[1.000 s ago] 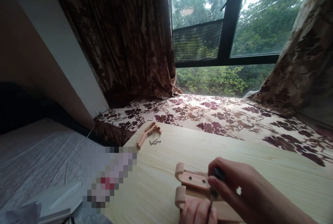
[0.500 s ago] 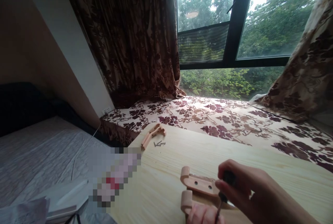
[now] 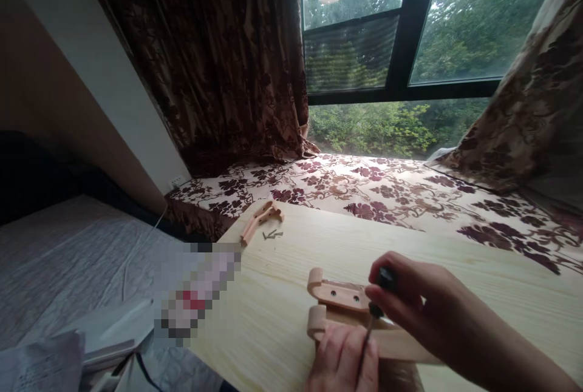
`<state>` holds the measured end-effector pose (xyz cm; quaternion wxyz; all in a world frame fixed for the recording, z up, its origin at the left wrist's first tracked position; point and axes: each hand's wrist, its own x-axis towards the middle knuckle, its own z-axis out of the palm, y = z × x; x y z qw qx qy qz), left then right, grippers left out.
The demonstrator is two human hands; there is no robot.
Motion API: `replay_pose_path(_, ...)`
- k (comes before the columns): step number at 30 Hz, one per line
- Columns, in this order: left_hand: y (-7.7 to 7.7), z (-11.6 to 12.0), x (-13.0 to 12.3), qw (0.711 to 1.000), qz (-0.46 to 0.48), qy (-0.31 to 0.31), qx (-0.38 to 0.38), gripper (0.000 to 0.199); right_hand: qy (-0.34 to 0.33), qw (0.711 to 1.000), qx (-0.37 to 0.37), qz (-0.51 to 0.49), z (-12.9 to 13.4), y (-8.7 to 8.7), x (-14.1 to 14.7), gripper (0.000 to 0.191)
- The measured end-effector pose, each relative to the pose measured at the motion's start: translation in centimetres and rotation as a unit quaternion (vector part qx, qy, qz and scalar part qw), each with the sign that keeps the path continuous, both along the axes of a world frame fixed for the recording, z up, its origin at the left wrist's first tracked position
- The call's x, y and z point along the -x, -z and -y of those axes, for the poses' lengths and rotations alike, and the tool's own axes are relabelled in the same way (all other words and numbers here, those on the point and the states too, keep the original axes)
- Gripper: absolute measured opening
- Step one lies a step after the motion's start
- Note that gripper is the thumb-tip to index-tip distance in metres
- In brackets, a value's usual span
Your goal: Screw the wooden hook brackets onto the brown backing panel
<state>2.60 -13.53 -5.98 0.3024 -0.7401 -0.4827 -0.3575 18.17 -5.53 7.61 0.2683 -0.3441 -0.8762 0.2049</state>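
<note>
My right hand [image 3: 421, 298] is wrapped round a screwdriver [image 3: 386, 280] with a dark handle, its thin shaft pointing down among the fingers of my left hand. Its tip is hidden there. My left hand [image 3: 341, 355] grips the nearer wooden hook piece [image 3: 316, 323], whose curled end shows past the fingers. Just behind it lies a similar wooden hook piece [image 3: 337, 293] with two dark screw heads or holes in its face. Both pieces lie on a pale wooden board [image 3: 268, 295].
At the board's far left corner lie more curved wooden pieces [image 3: 255, 221] and several screws [image 3: 273, 235]. A pixelated patch [image 3: 200, 292] covers something at the left edge. Beyond are a flower-patterned window seat [image 3: 337, 182] and, to the left, a bed [image 3: 68, 246].
The view has tilted down a little, so everything sits higher in the picture. More of my left hand shows now. Both hands keep their places at the wooden piece and screwdriver.
</note>
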Motion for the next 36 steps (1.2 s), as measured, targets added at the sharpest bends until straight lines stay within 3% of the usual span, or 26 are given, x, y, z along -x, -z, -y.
replay_pose_path(5,-2.7,0.6,0.9,0.995,-0.051,0.046,0.071,0.024,-0.024,0.999,0.029,-0.006,0.5,-0.7,-0.4,0.008)
replay_pose_path(9,-3.7,0.8,1.1,0.989,-0.060,0.071,0.111,0.048,-0.027,0.998,0.053,-0.003,0.5,-1.0,-0.4,0.006)
replay_pose_path(12,-3.6,1.0,0.6,0.989,-0.032,0.069,0.129,0.048,-0.006,0.998,0.055,-0.006,0.3,-0.8,-0.4,0.015)
replay_pose_path(16,-2.5,1.3,-0.6,0.987,0.070,0.035,0.137,0.049,-0.017,0.999,0.052,-0.006,0.3,-0.7,-0.7,0.013)
replay_pose_path(22,-1.1,1.3,-0.9,0.985,0.084,0.048,0.146,0.056,-0.042,0.997,0.063,-0.002,0.8,-1.1,-0.4,0.012)
replay_pose_path(26,-2.3,1.2,-0.5,0.989,0.064,0.035,0.130,0.059,-0.047,0.997,0.062,0.005,1.3,-1.1,-0.3,0.011)
replay_pose_path(30,-3.9,1.2,0.5,0.987,-0.027,0.064,0.147,0.050,-0.026,0.999,0.044,0.007,1.2,-0.9,-0.4,0.014)
replay_pose_path(36,-3.7,1.2,0.9,0.984,-0.034,0.086,0.153,0.052,-0.042,0.999,0.006,-0.007,1.0,-0.5,-0.5,0.011)
